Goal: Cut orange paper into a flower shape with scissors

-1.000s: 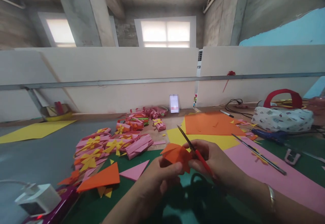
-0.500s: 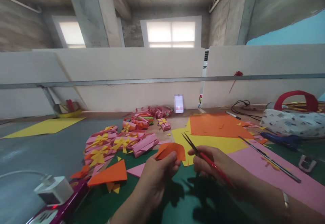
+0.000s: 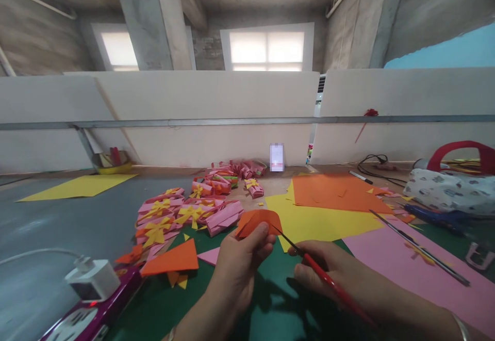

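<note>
1. The left hand [image 3: 242, 261] pinched the folded orange paper [image 3: 256, 221] tight, above the green table [image 3: 166, 305].
2. The right hand [image 3: 328, 274] closed around red scissors [image 3: 309, 261].
3. Their thin blades pointed up-left at the paper, tips nearly touching.

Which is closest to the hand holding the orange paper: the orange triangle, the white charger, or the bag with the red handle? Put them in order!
From the left hand, in the head view:
1. Orange triangle, on the green mat just to its left.
2. White charger, farther left, plugged into the purple power strip.
3. Bag with the red handle, far off at the right edge.
</note>
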### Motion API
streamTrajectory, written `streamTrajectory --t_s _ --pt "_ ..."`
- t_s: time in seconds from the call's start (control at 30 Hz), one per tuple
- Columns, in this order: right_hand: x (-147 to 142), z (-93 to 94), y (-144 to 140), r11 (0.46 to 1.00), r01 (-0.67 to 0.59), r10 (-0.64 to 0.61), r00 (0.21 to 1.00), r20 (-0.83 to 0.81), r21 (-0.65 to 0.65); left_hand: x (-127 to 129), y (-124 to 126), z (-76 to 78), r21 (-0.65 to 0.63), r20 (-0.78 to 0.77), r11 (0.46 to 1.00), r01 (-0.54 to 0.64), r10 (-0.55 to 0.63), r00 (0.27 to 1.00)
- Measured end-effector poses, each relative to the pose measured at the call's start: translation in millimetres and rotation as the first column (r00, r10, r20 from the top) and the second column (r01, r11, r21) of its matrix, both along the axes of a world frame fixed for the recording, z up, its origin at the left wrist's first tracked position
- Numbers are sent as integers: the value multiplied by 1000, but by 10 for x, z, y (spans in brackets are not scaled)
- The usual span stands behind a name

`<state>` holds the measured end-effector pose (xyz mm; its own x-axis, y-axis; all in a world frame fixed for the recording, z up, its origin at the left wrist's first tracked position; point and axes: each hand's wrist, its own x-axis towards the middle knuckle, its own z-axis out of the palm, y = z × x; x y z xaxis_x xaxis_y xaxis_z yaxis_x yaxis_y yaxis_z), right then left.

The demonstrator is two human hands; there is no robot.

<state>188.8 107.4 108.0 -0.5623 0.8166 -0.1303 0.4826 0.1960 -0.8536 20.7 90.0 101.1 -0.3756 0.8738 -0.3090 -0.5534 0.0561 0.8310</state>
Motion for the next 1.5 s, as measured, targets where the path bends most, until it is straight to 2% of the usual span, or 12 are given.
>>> streamTrajectory --t_s 0.23,0.37,0.53,0.67,0.8,1.03,1.2,1.5 --pt "-16 29 -17 991 -45 42 999 -32 -123 22 -17 54 -28 9 999 31 -30 1000" --pt "-22 15 -2 996 -58 55 997 -46 -62 34 -16 44 -19 12 1000 24 -23 1000" --pt "-37 -11 4 996 -60 56 997 -58 -62 30 -17 9 -7 3 999 46 -46 999" --pt "-49 -25 15 998 -59 59 998 -16 0 22 -12 -21 2 -17 998 68 -68 998" --pt "-57 -21 26 998 -64 64 998 5 6 21 -10 -31 0 -21 996 95 -95 995" --pt "-61 -27 23 999 -37 37 999 21 11 28 -19 3 -22 -14 997 69 -69 998" --pt "-68 -100 49 996 -37 37 999 -2 78 29 -22 17 -26 11 999 47 -47 999" --pt "-53 -157 84 1000 -9 9 1000 -2 11 23 1 -17 5 40 998 63 -64 997"
